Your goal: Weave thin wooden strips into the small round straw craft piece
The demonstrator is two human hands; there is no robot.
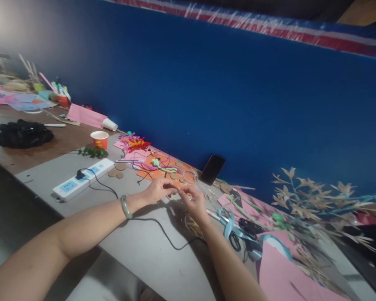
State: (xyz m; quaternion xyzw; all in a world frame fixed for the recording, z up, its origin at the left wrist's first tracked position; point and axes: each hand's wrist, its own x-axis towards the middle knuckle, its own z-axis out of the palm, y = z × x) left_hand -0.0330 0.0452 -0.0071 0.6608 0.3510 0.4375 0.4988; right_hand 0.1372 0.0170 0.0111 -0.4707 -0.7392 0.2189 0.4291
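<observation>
Over the middle of the table, my left hand (161, 189) and my right hand (193, 201) meet at the fingertips. Both are pinched closed around something tiny, too small and blurred to name. A green bangle (126, 207) circles my left wrist. Just beyond the hands lies orange paper (150, 172) with green and purple fuzzy stems and thin black wires on it. Several round wooden slices (120, 167) rest to the left of the hands. A black cable (166, 232) runs beneath my wrists across the table.
A white power strip (84, 179) with a black plug lies left, near a red paper cup (99, 140) and green leaves (93, 153). A dark phone (212, 169) leans on the blue wall (207, 92). Blue ribbon (228, 223), pink paper (288, 271) and dried flowers (296, 192) crowd the right.
</observation>
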